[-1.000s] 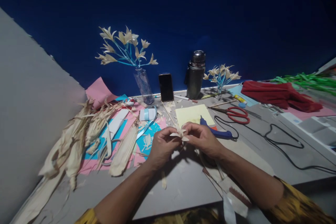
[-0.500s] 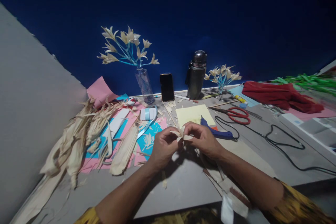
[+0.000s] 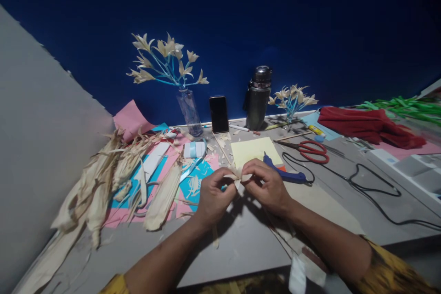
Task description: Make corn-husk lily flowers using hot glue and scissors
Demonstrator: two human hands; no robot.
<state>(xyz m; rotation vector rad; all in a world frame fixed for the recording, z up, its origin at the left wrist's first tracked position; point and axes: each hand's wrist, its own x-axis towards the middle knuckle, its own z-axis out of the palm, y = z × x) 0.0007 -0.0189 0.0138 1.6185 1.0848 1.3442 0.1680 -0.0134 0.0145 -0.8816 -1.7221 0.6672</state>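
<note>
the left hand (image 3: 212, 198) and right hand (image 3: 271, 189) pinch opposite sides of a small pale flower (image 3: 238, 176), holding it above the grey table (image 3: 227, 259); a blue glue gun (image 3: 291, 176) lies just beyond the right hand, near red-handled scissors (image 3: 319, 159); dried husks (image 3: 163, 200) lie off to the left.

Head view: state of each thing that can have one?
Small cream flower: held, petals spread
Left hand: pinching flower
Right hand: pinching flower
Black rectangular phone: upright, screen dark
Dark metallic flask: upright, lid on
Clear tall vase: standing, holding cream flowers
Red-handled metal scissors: lying flat
Blue plastic glue gun: lying down
Dark red cloth: crumpled
Thin black cable: looped
</note>
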